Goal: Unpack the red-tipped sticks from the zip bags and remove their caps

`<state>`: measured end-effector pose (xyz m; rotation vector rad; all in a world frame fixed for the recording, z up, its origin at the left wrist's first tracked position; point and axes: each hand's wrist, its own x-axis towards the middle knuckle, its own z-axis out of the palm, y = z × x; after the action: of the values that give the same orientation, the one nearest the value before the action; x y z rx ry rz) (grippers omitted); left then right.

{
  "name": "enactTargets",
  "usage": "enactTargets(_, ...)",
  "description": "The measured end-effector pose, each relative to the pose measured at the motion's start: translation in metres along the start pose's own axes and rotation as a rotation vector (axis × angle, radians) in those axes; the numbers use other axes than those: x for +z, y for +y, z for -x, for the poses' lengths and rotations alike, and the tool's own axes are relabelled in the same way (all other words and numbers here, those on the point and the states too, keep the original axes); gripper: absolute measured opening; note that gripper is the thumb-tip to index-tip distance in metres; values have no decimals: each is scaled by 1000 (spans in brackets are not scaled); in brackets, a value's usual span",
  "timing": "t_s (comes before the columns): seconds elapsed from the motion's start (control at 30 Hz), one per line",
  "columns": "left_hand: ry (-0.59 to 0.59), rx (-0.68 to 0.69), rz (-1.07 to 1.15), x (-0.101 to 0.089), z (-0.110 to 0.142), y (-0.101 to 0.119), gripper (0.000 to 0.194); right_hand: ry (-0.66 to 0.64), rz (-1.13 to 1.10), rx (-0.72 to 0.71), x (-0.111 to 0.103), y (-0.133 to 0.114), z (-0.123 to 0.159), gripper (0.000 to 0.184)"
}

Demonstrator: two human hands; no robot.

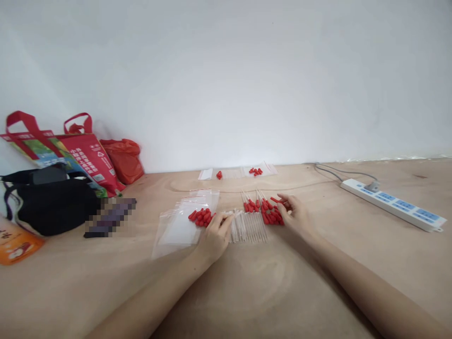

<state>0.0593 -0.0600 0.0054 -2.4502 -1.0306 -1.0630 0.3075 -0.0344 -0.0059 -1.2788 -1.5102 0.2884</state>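
My left hand is closed, with thumb and fingertips pressed together at the left end of a row of thin clear sticks. What it pinches is hidden. Just left of it lies a heap of red teardrop-shaped pieces on clear zip bags. My right hand has its thumb and fingers around a red piece, beside a second red heap. Behind the sticks, several pale sticks with red ends lie pointing away from me.
Near the wall are a flat bag with small red pieces and a white card. A white power strip with a grey cable lies right. On the left stand a red shopping bag, a black bag and an orange packet.
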Motion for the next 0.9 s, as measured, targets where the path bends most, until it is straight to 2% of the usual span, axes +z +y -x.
enactTargets(0.1,-22,58,-9,6,-12,8,19,11,76,137,-10,9,-9,32)
enactTargets(0.2,-110,134,-43,13,-21,15,19,-99,83,211,-15,16,-13,30)
enactTargets(0.3,-237,190,-63,17,-25,21,18,-209,114,221,-15,20,-15,31)
enactTargets(0.4,-314,201,-80,19,-26,25,16,-240,204,182,-15,21,-15,31)
enactTargets(0.53,-292,195,-88,19,-24,26,12,-250,276,142,-16,16,-14,34)
enactTargets(0.7,-247,192,-83,18,-20,25,32,-203,337,163,-16,13,-14,37)
enactTargets(0.8,-250,170,-48,17,-18,25,35,-188,362,190,-15,12,-15,38)
enactTargets(0.9,-233,157,-12,13,-14,24,38,-203,416,141,-11,7,-19,35)
